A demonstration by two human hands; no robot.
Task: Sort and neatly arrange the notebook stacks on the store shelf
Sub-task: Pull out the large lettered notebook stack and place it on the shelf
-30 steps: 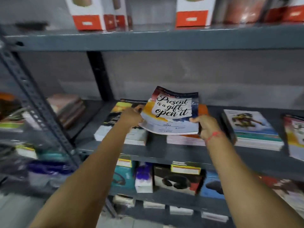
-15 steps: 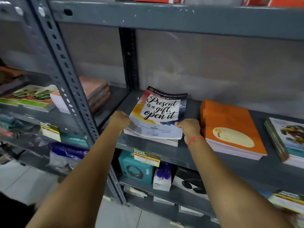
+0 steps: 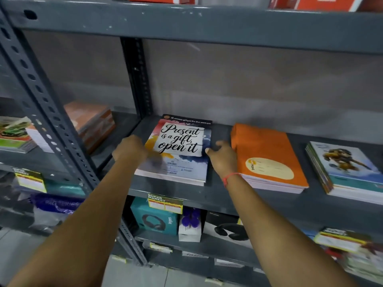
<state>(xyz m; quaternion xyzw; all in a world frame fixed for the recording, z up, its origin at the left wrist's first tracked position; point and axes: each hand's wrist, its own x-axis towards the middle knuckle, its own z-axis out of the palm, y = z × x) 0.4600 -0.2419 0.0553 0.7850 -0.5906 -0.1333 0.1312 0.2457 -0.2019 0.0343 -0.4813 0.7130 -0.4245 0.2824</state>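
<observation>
A stack of notebooks with a "Present is a gift, open it" cover [image 3: 178, 150] lies flat on the grey metal shelf [image 3: 207, 195], at its left end. My left hand [image 3: 130, 149] presses against the stack's left edge. My right hand [image 3: 222, 156] grips its right edge, thumb on the cover. An orange notebook stack [image 3: 267, 158] lies just right of my right hand. Further right sits a stack with a cartoon creature on the cover [image 3: 348, 168].
A perforated upright post [image 3: 47, 112] stands left of the stack, and a black rear post [image 3: 136, 77] behind it. More books [image 3: 91, 121] lie on the neighbouring left shelf. Headphone boxes [image 3: 154, 220] and yellow price tags [image 3: 165, 204] fill the shelf below. An upper shelf [image 3: 196, 23] hangs overhead.
The notebooks I held tilted in the air now lie flat on the left stack. My hands have slid from the near corners up along its sides. The view has shifted left and closer.
</observation>
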